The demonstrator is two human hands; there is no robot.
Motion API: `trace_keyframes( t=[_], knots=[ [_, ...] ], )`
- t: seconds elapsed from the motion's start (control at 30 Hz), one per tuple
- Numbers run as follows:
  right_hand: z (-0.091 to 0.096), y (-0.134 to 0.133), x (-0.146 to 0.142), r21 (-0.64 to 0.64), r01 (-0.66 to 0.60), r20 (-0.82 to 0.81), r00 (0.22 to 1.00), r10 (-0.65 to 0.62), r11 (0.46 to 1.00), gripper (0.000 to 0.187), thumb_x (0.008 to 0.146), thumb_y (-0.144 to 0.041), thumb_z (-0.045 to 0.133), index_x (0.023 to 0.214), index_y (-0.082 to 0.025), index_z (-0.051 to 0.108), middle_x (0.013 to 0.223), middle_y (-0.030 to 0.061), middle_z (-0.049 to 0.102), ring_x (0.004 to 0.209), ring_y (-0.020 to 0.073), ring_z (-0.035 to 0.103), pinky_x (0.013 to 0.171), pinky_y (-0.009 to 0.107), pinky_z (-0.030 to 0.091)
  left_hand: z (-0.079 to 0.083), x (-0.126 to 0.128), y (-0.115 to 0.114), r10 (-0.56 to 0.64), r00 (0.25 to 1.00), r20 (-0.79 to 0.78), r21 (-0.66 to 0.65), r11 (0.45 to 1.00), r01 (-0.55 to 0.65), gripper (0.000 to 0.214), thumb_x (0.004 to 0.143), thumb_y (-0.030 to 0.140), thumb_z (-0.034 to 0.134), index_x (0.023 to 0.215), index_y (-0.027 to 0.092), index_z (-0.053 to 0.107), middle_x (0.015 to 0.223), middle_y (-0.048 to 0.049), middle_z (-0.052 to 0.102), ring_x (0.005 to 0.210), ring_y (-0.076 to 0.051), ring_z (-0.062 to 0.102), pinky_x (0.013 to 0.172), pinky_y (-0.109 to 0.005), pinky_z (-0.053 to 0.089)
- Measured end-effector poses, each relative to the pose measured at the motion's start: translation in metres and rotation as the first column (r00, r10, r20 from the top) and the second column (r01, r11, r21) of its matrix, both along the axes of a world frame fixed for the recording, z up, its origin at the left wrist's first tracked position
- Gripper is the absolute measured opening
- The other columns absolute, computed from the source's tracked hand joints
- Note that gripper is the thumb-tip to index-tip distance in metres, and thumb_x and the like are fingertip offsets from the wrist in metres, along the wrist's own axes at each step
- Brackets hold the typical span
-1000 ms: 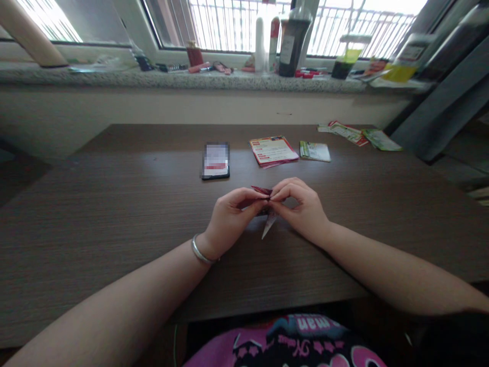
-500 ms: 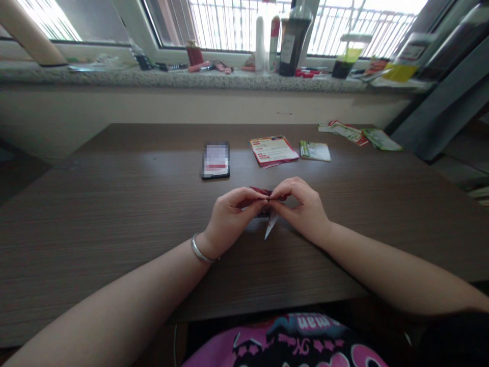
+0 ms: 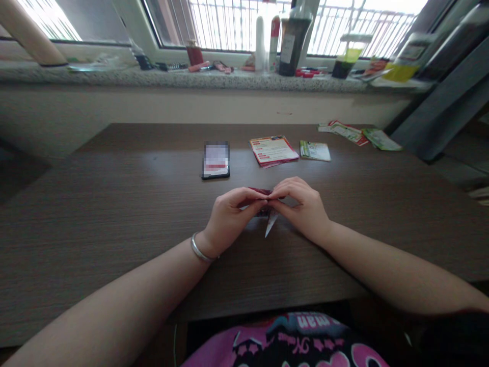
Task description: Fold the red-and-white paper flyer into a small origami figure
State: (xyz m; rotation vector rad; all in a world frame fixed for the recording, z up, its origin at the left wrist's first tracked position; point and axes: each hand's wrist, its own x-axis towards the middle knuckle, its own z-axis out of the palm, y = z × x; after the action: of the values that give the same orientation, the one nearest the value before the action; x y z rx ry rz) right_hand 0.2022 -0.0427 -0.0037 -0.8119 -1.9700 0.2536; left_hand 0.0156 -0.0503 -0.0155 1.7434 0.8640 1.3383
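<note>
Above the front half of the table, my left hand (image 3: 235, 211) and my right hand (image 3: 301, 206) meet fingertip to fingertip. Both pinch a folded piece of paper (image 3: 271, 223), dark red along its top edge, with a pale pointed corner hanging below the fingers. Most of the paper is hidden behind my fingers, so its full shape cannot be made out. A silver bangle circles my left wrist. Beyond my hands lie a phone (image 3: 216, 160), a stack of red-edged printed sheets (image 3: 274, 150) and a smaller green-and-white stack of paper (image 3: 315, 151).
Green and red paper strips (image 3: 347, 132) lie at the table's (image 3: 114, 214) back right corner. Behind the table, a stone windowsill (image 3: 229, 80) carries a dark bottle (image 3: 293, 46), a spray can, cups and small items. A grey curtain (image 3: 446, 102) hangs at the right.
The paper between my fingers has shifted very slightly, its pale corner rising a little. Both hands stay in nearly the same place, still pinching.
</note>
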Motion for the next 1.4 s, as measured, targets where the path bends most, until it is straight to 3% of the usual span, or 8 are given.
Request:
trace_keyframes(
  t=[0.4, 0.7, 0.83, 0.9, 0.97, 1.07, 1.23, 1.4],
  knots=[
    [0.001, -0.001, -0.001, -0.016, 0.005, 0.021, 1.000, -0.005, 1.000, 0.006, 0.083, -0.019, 0.067, 0.080, -0.023, 0.065, 0.077, 0.0008, 0.069, 0.078, 0.0167, 0.061, 0.075, 0.034, 0.049, 0.001, -0.002, 0.000, 0.039, 0.996, -0.078, 0.046, 0.998, -0.035, 0.009, 0.081, 0.024, 0.069, 0.086, 0.017, 0.070, 0.092, -0.0067, 0.072, 0.082, -0.016, 0.069, 0.075, -0.029, 0.058],
    [0.008, -0.004, -0.001, -0.076, -0.051, 0.076, 0.996, 0.057, 0.996, 0.007, 0.083, -0.020, 0.066, 0.078, -0.023, 0.063, 0.077, 0.0002, 0.067, 0.078, 0.0172, 0.060, 0.075, 0.034, 0.048, 0.012, -0.009, 0.001, 0.027, 0.970, -0.243, 0.278, 0.960, 0.043, 0.005, 0.085, 0.020, 0.065, 0.081, 0.018, 0.068, 0.086, -0.0048, 0.070, 0.082, -0.015, 0.066, 0.075, -0.028, 0.054],
    [0.006, -0.001, 0.005, -0.106, -0.064, 0.104, 0.992, 0.075, 0.992, 0.007, 0.081, -0.017, 0.066, 0.078, -0.023, 0.063, 0.079, 0.0007, 0.067, 0.080, 0.0176, 0.060, 0.078, 0.035, 0.047, 0.019, -0.013, 0.003, 0.026, 0.990, -0.140, 0.234, 0.972, 0.007, 0.011, 0.088, 0.023, 0.061, 0.080, 0.018, 0.065, 0.081, -0.0031, 0.068, 0.076, -0.013, 0.065, 0.071, -0.026, 0.053],
    [0.004, 0.001, 0.008, -0.136, -0.022, 0.070, 0.997, 0.032, 0.990, 0.008, 0.079, -0.015, 0.067, 0.077, -0.022, 0.063, 0.078, 0.0013, 0.067, 0.079, 0.0179, 0.059, 0.076, 0.035, 0.047, 0.021, -0.015, 0.005, 0.140, 0.990, 0.001, 0.200, 0.970, -0.137, 0.012, 0.091, 0.026, 0.058, 0.084, 0.018, 0.063, 0.077, -0.0009, 0.065, 0.065, -0.010, 0.063, 0.062, -0.023, 0.051],
    [0.002, 0.002, 0.009, -0.194, 0.014, 0.004, 1.000, -0.013, 0.981, 0.006, 0.079, -0.017, 0.067, 0.078, -0.022, 0.064, 0.078, 0.0016, 0.067, 0.077, 0.0181, 0.060, 0.071, 0.034, 0.048, 0.021, -0.016, 0.007, 0.178, 0.982, -0.070, 0.209, 0.965, -0.160, 0.011, 0.089, 0.027, 0.060, 0.083, 0.018, 0.063, 0.074, -0.0004, 0.062, 0.064, -0.010, 0.060, 0.060, -0.023, 0.048],
    [0.001, 0.001, 0.007, -0.201, -0.030, -0.007, 1.000, 0.030, 0.979, 0.005, 0.080, -0.018, 0.066, 0.079, -0.023, 0.065, 0.080, 0.0016, 0.067, 0.081, 0.0187, 0.060, 0.076, 0.036, 0.048, 0.018, -0.014, 0.005, 0.162, 0.972, -0.171, 0.198, 0.972, -0.127, 0.010, 0.088, 0.027, 0.060, 0.084, 0.018, 0.063, 0.078, -0.0020, 0.064, 0.070, -0.011, 0.060, 0.064, -0.024, 0.049],
    [-0.002, 0.001, 0.003, -0.230, -0.029, -0.026, 0.999, 0.024, 0.973, 0.006, 0.080, -0.017, 0.066, 0.080, -0.023, 0.066, 0.081, 0.0014, 0.067, 0.083, 0.0186, 0.061, 0.078, 0.036, 0.048, 0.016, -0.007, -0.001, 0.170, 0.955, -0.243, 0.200, 0.972, -0.122, 0.008, 0.083, 0.018, 0.061, 0.090, 0.018, 0.066, 0.084, -0.0031, 0.068, 0.075, -0.013, 0.061, 0.064, -0.024, 0.047],
    [-0.003, 0.002, 0.003, -0.245, -0.019, -0.028, 1.000, 0.012, 0.969, 0.006, 0.080, -0.017, 0.067, 0.081, -0.023, 0.066, 0.082, 0.0017, 0.067, 0.084, 0.0186, 0.061, 0.078, 0.035, 0.048, 0.015, -0.005, -0.001, 0.122, 0.960, -0.251, 0.175, 0.981, -0.079, 0.009, 0.079, 0.020, 0.068, 0.089, 0.018, 0.067, 0.087, -0.0031, 0.070, 0.075, -0.013, 0.061, 0.065, -0.024, 0.047]
  ],
)
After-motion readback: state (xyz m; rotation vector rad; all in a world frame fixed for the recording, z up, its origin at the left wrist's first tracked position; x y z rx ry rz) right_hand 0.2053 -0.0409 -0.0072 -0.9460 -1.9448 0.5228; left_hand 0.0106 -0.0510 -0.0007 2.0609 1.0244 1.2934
